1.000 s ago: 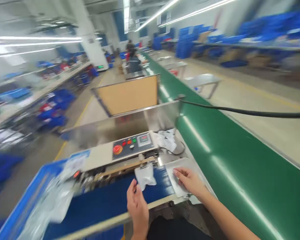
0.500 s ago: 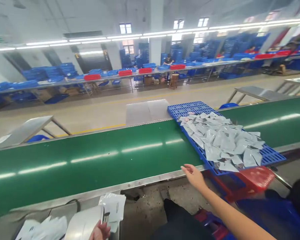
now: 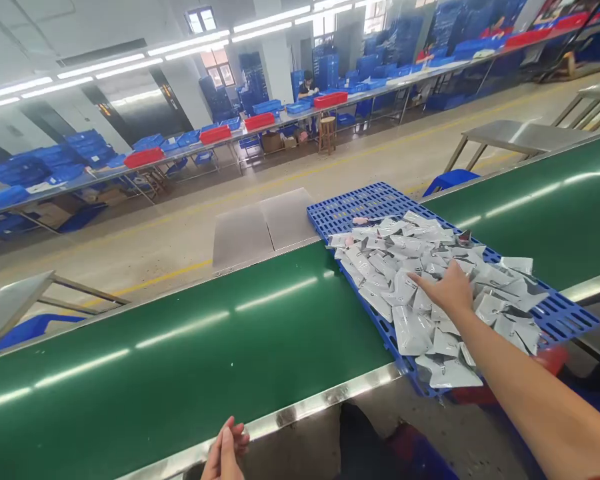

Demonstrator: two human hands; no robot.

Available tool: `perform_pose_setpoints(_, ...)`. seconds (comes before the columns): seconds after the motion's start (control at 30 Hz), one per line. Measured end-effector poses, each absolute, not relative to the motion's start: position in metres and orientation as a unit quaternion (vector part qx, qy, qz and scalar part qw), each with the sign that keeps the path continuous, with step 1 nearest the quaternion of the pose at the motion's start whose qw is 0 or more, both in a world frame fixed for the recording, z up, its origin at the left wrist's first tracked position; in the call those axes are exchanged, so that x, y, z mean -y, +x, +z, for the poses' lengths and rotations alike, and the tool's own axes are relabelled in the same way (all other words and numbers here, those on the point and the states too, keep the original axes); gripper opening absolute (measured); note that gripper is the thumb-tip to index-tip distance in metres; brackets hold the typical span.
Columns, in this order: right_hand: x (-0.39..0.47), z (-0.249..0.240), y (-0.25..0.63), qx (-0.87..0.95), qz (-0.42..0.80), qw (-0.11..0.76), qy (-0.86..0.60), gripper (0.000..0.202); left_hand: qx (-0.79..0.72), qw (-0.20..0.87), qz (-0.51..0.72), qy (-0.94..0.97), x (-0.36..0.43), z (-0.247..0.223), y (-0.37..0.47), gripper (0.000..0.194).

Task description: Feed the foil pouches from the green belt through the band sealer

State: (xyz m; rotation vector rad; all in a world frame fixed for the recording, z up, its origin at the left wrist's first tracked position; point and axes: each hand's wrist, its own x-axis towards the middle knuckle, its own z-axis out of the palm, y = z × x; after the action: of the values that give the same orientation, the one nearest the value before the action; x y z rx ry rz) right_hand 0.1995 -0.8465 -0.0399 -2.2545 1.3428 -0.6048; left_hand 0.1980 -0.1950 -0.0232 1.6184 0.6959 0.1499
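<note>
A heap of silvery-white foil pouches [image 3: 405, 331] lies on a blue slatted plastic pallet [image 3: 353, 203], which sits across the green conveyor belt [image 3: 190, 360]. Over the middle of the heap is my right hand [image 3: 450, 291], with its thumb stretched out to the left and the other fingers pointing down among the pouches. Those fingertips are partly hidden, and no pouch is visibly lifted. My left hand [image 3: 227, 450] is at the near metal edge of the belt, its fingers curled together with the thumb against them. Nothing shows in it.
A metal rail [image 3: 330, 398] runs along the belt's near side. Beyond the belt are steel tables [image 3: 525, 137] and a blue stool [image 3: 447, 180]. Farther back, a long bench holds red trays [image 3: 260, 121] and blue bins, with people seated at it.
My right hand has moved from beside the pallet onto the pouch heap. My left hand has left the metal device and white packets at lower left. The view has turned right and tilted.
</note>
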Motion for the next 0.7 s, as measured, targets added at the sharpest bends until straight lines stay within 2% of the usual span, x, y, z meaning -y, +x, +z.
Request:
perform_pose_setpoints(0.1,0.853,-0.054,0.226,-0.488,-0.176,0.184,-0.835,0.131,-0.302,0.615,0.047,0.727,0.224,-0.018,0.201,0.076)
perform_pose_setpoints(0.27,0.864,-0.081,0.227,-0.436,-0.165,0.165,-0.869,0.07,-0.302,0.583,0.065,0.751,0.249,-0.01,0.2,0.081)
perform_pose_setpoints(0.37,0.874,-0.087,0.22,-0.42,-0.21,0.186,-0.863,0.049,-0.305,0.578,0.069,0.753,0.252,-0.006,0.202,0.083)
perform_pose_setpoints(0.57,0.88,-0.065,0.219,-0.446,-0.265,0.181,-0.836,0.042,-0.314,0.59,0.092,0.738,0.246,-0.005,0.195,0.086)
perform_pose_setpoints(0.7,0.884,-0.03,0.234,-0.46,-0.299,0.16,-0.82,0.048,-0.31,0.608,0.106,0.723,0.237,-0.004,0.18,0.083)
